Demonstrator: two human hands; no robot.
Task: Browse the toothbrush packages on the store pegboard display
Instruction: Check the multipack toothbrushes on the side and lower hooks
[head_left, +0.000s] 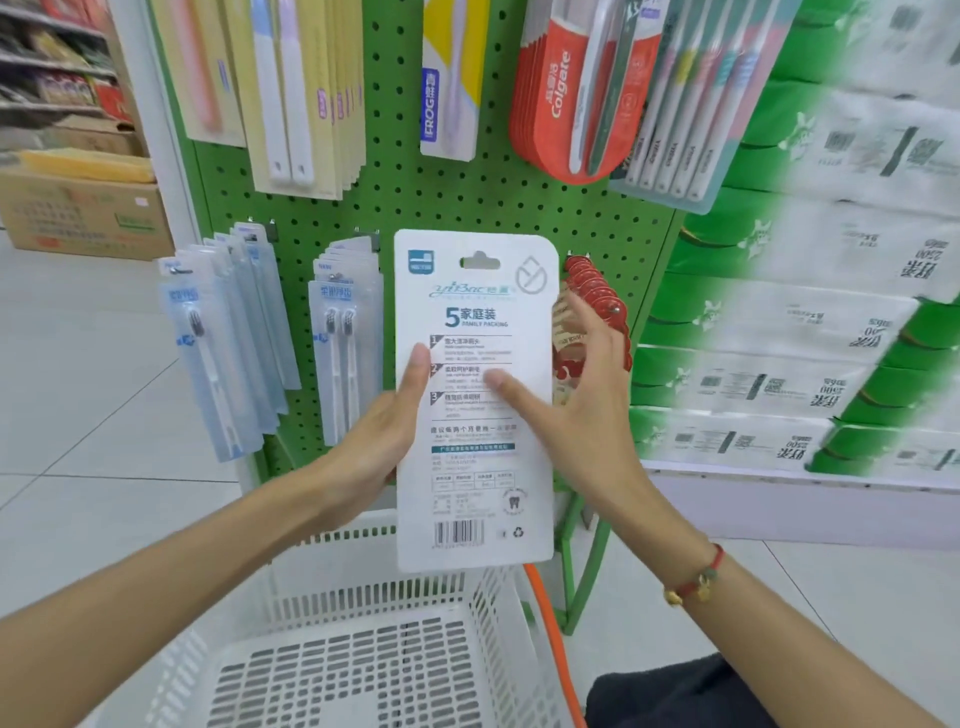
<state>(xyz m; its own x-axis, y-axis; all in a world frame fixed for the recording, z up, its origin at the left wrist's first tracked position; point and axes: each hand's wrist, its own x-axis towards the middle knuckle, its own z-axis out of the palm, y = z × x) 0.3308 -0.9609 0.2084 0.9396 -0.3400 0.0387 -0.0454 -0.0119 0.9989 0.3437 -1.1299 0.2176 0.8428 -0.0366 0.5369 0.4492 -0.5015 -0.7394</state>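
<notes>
A flat white cardboard five-brush family pack (475, 400) with rounded corners is being held upright, printed back facing the camera, in front of the green perforated pegboard (447, 202). The left hand (376, 431) is gripping its left edge, thumb curled onto the card. The right hand (566, 395) is resting its thumb on the card, its fingers (587, 322) spread nearly straight behind the right edge. Below the pack is sitting a white slotted plastic shopping basket (363, 649). Left of the pack, clear blister toothbrush packages (223, 343) are hanging.
</notes>
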